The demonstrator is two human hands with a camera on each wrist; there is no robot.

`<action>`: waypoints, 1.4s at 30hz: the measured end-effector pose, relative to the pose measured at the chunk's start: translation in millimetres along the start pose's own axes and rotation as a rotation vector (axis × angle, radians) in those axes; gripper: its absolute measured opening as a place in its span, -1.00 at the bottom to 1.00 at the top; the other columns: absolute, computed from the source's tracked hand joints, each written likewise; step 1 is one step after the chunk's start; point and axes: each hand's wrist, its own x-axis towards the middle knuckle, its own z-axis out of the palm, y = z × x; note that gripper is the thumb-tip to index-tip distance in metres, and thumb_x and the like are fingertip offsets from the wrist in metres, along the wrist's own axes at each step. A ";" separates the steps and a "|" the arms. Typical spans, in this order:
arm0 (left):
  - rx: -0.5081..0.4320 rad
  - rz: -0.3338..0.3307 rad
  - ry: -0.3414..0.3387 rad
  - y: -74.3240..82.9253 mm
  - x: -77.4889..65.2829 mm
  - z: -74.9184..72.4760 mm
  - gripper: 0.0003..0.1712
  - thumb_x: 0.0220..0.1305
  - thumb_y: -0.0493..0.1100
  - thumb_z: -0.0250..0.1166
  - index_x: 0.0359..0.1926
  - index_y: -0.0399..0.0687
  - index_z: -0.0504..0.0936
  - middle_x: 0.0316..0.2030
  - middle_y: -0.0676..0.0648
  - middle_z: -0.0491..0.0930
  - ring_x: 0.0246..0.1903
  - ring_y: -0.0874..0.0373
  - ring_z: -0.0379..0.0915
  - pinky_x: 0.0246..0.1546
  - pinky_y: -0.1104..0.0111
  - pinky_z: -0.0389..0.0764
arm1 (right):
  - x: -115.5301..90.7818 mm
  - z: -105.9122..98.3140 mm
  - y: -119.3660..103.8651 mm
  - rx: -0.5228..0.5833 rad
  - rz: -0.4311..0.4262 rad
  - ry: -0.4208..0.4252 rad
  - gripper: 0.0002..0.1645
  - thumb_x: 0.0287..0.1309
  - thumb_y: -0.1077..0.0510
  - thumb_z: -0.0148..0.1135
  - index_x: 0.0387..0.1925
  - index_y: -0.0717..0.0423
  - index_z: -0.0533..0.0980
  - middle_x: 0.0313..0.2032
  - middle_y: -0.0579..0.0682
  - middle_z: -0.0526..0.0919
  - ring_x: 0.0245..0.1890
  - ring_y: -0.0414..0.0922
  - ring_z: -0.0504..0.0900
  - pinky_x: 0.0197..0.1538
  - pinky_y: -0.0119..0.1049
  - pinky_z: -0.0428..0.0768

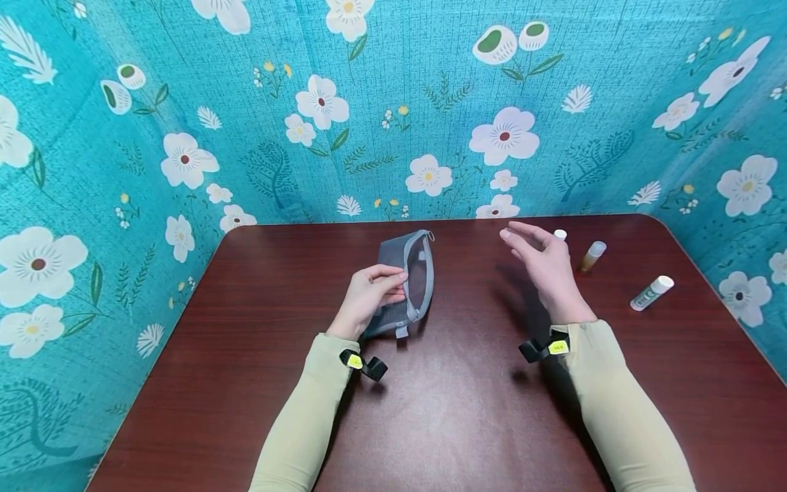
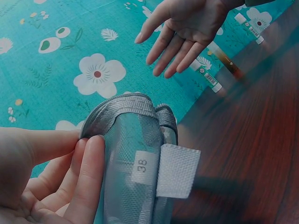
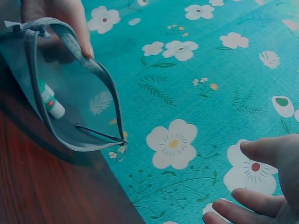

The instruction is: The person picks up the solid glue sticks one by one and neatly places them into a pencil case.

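My left hand (image 1: 373, 294) pinches the rim of a grey mesh zip pouch (image 1: 391, 254) between thumb and fingers. The pouch stands tilted on the table, its zipper undone and its mouth gaping to the right. Inside it, the right wrist view shows a white and green capped tube (image 3: 52, 101). In that view the zipper pull (image 3: 122, 150) hangs at the mouth's far corner. To the right my right hand (image 1: 547, 270) hovers above the table, holding nothing, thumb and fingers spread apart. Just behind it a white cap (image 1: 559, 234) shows, its tube mostly hidden in the head view.
Right of my right hand stands an amber tube with a clear cap (image 1: 593, 256). Farther right is a white tube with a green label (image 1: 652, 294). The dark red-brown table (image 1: 246, 355) meets a blue flowered cloth (image 1: 369, 157) at the back and sides.
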 end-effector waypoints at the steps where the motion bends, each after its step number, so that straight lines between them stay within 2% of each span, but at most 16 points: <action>1: -0.002 0.000 -0.001 -0.1 0.0 0.0 -0.76 0.34 -0.31 0.39 -0.04 -0.38 0.68 -0.37 -0.14 0.71 -0.45 0.13 0.65 -0.26 0.29 0.76 | -0.1 -1.2 -0.9 0.009 -0.001 0.006 -0.21 0.27 -0.22 0.38 0.36 0.15 0.48 0.29 0.07 0.50 0.15 -0.13 0.56 0.31 -0.16 0.48; 10: -0.002 -0.006 0.002 -0.3 -0.3 0.4 -0.79 0.34 -0.31 0.39 -0.05 -0.35 0.70 -0.36 -0.15 0.71 -0.44 0.12 0.66 -0.24 0.28 0.76 | 1.2 -11.7 -6.5 0.116 -0.019 0.042 -0.25 0.26 -0.10 0.43 0.34 0.22 0.48 0.26 0.06 0.51 0.13 -0.19 0.55 0.36 -0.15 0.43; 17: 0.002 -0.010 0.006 -0.2 -0.3 1.3 -0.79 0.33 -0.32 0.39 -0.05 -0.35 0.70 -0.35 -0.15 0.72 -0.43 0.12 0.66 -0.24 0.28 0.76 | 1.4 -22.1 -9.4 0.115 0.003 0.080 -0.24 0.23 -0.15 0.44 0.34 0.13 0.50 0.26 0.00 0.52 0.21 -0.12 0.52 0.38 -0.18 0.40; 25: -0.005 -0.016 0.013 0.4 0.3 2.8 -0.81 0.33 -0.34 0.39 -0.07 -0.35 0.70 -0.37 -0.13 0.72 -0.45 0.13 0.65 -0.26 0.30 0.76 | 2.5 -32.6 -12.0 0.145 -0.023 0.118 -0.26 0.21 -0.11 0.47 0.33 0.12 0.52 0.17 -0.05 0.58 0.19 -0.16 0.51 0.39 -0.17 0.38; 32: -0.002 -0.020 0.011 0.6 -0.6 3.1 -0.80 0.33 -0.33 0.39 -0.06 -0.36 0.70 -0.37 -0.14 0.71 -0.44 0.13 0.65 -0.25 0.29 0.76 | 3.0 -40.4 -11.9 0.182 -0.028 0.144 -0.27 0.21 -0.09 0.47 0.33 0.10 0.52 0.16 -0.06 0.59 0.21 -0.15 0.47 0.32 -0.37 0.42; 42: 0.011 -0.020 0.012 0.6 0.0 2.2 -0.77 0.34 -0.31 0.39 -0.03 -0.36 0.69 -0.36 -0.14 0.71 -0.44 0.13 0.65 -0.24 0.29 0.76 | 3.7 -47.4 -14.6 0.266 -0.035 0.200 -0.29 0.20 -0.01 0.50 0.31 0.18 0.52 0.04 -0.09 0.64 0.18 -0.16 0.50 0.28 -0.44 0.45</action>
